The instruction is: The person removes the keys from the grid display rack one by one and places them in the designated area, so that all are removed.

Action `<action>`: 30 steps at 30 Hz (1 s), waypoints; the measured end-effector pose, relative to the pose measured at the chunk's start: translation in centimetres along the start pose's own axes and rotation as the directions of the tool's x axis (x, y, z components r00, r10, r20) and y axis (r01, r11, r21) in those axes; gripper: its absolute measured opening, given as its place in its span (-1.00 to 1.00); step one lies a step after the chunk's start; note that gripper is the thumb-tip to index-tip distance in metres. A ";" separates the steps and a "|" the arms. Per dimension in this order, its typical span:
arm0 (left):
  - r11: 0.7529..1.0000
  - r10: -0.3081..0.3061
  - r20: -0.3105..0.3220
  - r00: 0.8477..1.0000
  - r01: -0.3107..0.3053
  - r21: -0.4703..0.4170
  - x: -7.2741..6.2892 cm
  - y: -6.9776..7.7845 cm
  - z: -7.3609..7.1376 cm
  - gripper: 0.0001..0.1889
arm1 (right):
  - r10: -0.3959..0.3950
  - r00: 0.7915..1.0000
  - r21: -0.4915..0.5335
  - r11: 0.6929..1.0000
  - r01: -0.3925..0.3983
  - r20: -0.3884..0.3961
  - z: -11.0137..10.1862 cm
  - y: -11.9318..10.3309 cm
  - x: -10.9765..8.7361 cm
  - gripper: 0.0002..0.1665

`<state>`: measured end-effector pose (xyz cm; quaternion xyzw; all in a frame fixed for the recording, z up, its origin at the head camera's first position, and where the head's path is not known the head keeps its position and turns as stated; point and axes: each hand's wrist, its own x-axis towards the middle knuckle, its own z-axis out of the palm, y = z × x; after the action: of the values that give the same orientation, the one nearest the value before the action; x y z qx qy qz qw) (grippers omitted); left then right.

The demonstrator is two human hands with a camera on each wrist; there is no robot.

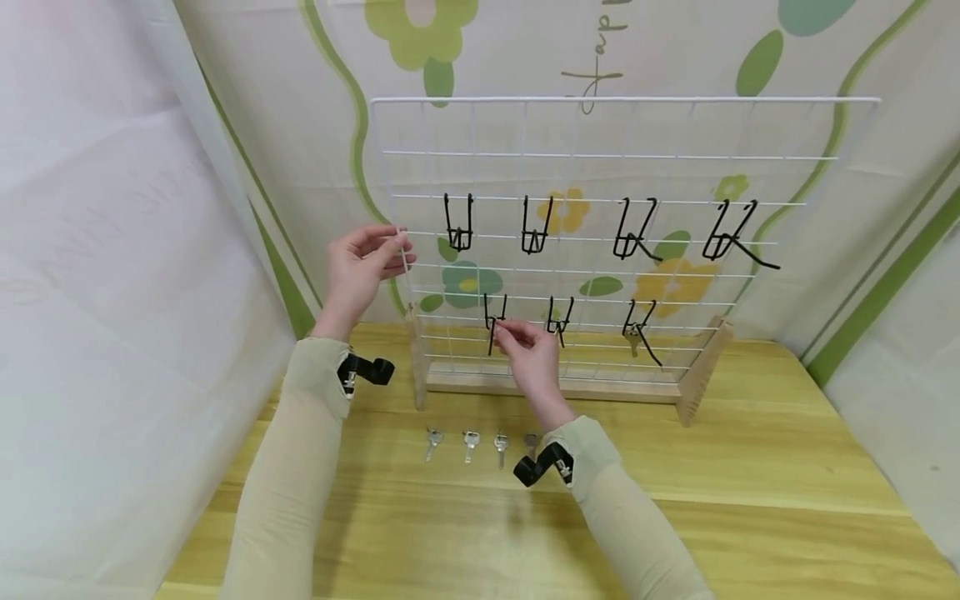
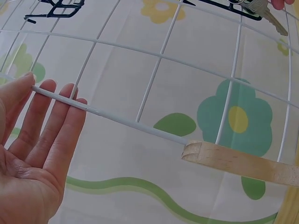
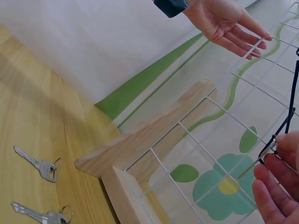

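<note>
My left hand holds the left edge of a white wire grid rack, thumb on one side and the fingers behind the rod in the left wrist view. At the lower-left black hook, my right hand pinches a silver key by its ring end. This key's blade hangs down beside the hook in the right wrist view, its head partly covered by fingertips. Another key hangs at the lower-right hook. Several loose keys lie in a row on the table, one close to my right sleeve.
Wooden feet and a wooden bar support the rack on the wood-grain table. More black hooks hang in an upper row. Behind stands a flower-print cloth.
</note>
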<state>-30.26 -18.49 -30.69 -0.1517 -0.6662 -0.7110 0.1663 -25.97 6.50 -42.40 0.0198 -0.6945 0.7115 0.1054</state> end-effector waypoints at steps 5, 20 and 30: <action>1.000 -0.003 -0.006 1.000 0.003 0.002 -0.2 -0.2 0.0 -0.74 | -0.020 1.000 -0.007 1.000 0.020 0.015 -0.3 0.1 -0.4 -0.84; 1.000 0.015 -0.003 1.000 -0.015 0.025 -0.1 -0.2 0.0 -0.74 | -0.175 0.985 -0.014 0.985 0.174 -0.014 -0.9 -0.1 -1.6 -0.79; 1.000 0.015 -0.007 1.000 -0.015 0.024 -0.1 -0.2 0.1 -0.70 | -0.202 0.979 0.021 0.979 0.201 0.012 -1.6 0.1 -2.7 -0.81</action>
<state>-30.23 -18.35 -30.88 -0.1520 -0.6730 -0.7022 0.1757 -23.12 7.72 -43.00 0.0962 -0.6825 0.7039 0.1718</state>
